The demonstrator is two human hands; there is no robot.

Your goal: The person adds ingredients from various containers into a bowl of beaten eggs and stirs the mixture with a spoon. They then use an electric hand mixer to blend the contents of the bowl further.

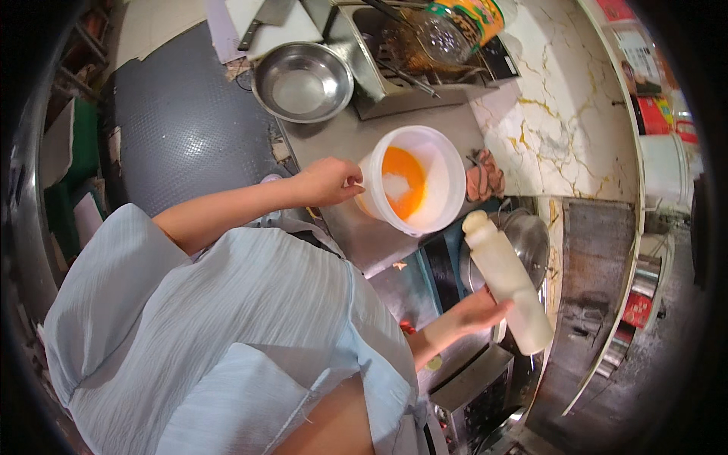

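Note:
A white plastic bucket [375, 165] stands on the steel counter [341, 133], its mouth facing me. Inside it is an orange liquid [418, 187] that looks like egg yolk, with a heap of white grains or powder [395, 185] in it. My left hand [330, 181] has its fingers curled at the bucket's near left side; whether it grips the bucket is unclear. To the right of the bucket, my right hand [483, 311] is wrapped around a pale, cloudy bottle [506, 278]. The bottle slants with its neck towards the bucket, apart from it.
A steel bowl [302, 82] sits above the bucket, near a cleaver [264, 23] on a white board [298, 25]. A stove [387, 91] holds a large labelled plastic bottle [463, 28]. A crumpled reddish cloth [485, 175] and a lidded metal pot [526, 239] are at the right.

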